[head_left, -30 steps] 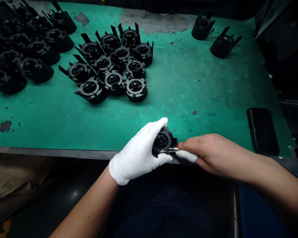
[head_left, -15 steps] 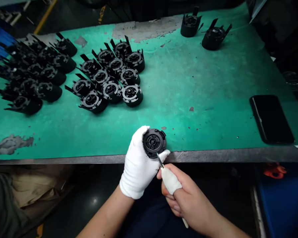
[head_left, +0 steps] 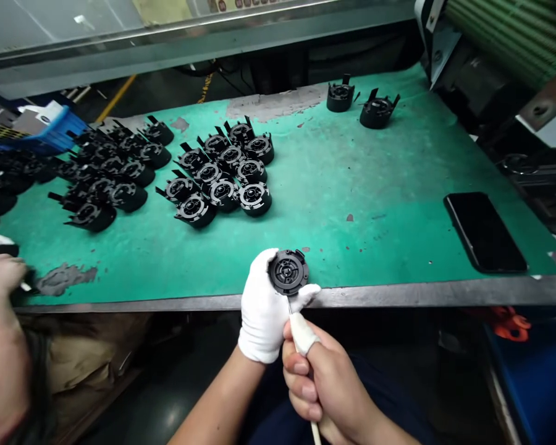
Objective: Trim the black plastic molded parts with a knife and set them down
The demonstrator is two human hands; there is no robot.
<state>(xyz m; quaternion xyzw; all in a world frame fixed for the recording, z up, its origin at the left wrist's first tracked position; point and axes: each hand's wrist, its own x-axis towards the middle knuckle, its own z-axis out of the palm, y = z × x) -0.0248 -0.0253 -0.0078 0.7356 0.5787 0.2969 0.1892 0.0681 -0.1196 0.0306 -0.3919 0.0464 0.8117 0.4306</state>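
Observation:
My left hand [head_left: 261, 312], in a white glove, is closed around a round black plastic part [head_left: 288, 272]. The part's ribbed, ringed face points up toward me, just over the table's front edge. My right hand [head_left: 322, 377] is bare apart from a whitish cover on one finger. It grips a slim hand tool [head_left: 315, 434] with a pale handle and a thin metal tip. That tip sits just below the part's near rim, close to the gloved palm; whether it touches the part I cannot tell.
Several black cup-shaped parts with upright prongs [head_left: 252, 196] stand grouped on the green mat [head_left: 315, 185]. Two similar parts [head_left: 377, 112] stand at the back right. A phone [head_left: 486, 232] lies at right. Another person's hand and arm [head_left: 2, 334] reach in at left, beyond them a blue bin [head_left: 58, 133].
The view has tilted up and shifted left, bringing a co-worker's arm into sight. The tool's tip has moved from the part's rim to just below it. Both grips are unchanged.

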